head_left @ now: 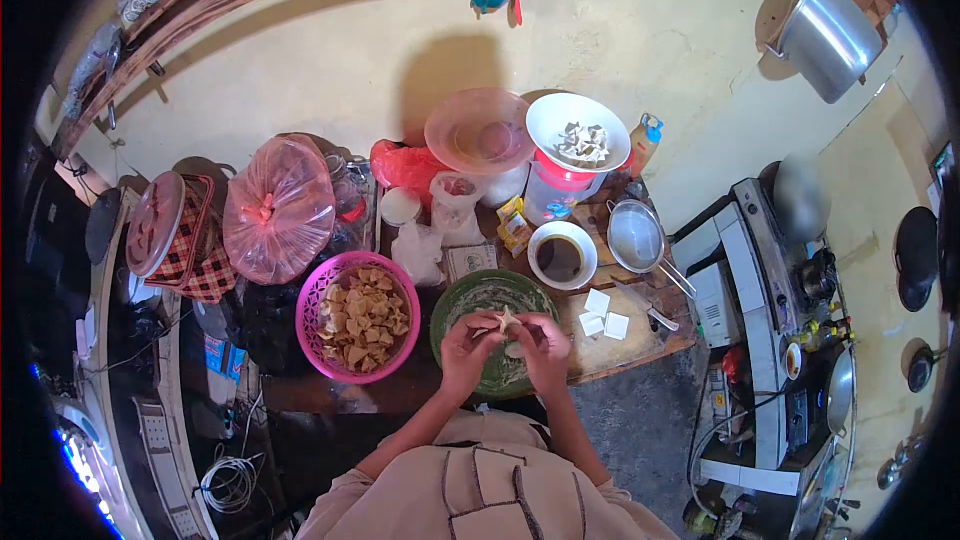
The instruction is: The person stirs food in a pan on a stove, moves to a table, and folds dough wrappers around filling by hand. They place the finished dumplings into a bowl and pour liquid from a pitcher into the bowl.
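Green bowl (462, 292), pale smears inside, partly hidden by the hands. Above it, left hand (466, 345) and right hand (545, 345) pinch a small pale piece (506, 319) with their fingertips. Probably light, soft, easily torn; best held gently by the edges. Pink basket (307, 328): brown chunks (362, 320). White bowl (589, 270): dark liquid (558, 258). Upper bowl (546, 124): pale scraps (583, 144).

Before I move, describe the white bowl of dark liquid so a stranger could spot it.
Find the wide green basin below the picture's centre. Beyond its far right rim, beside the silver mesh strainer, sits the round white bowl. Dark liquid sets it apart from the higher white bowl of pale pieces.
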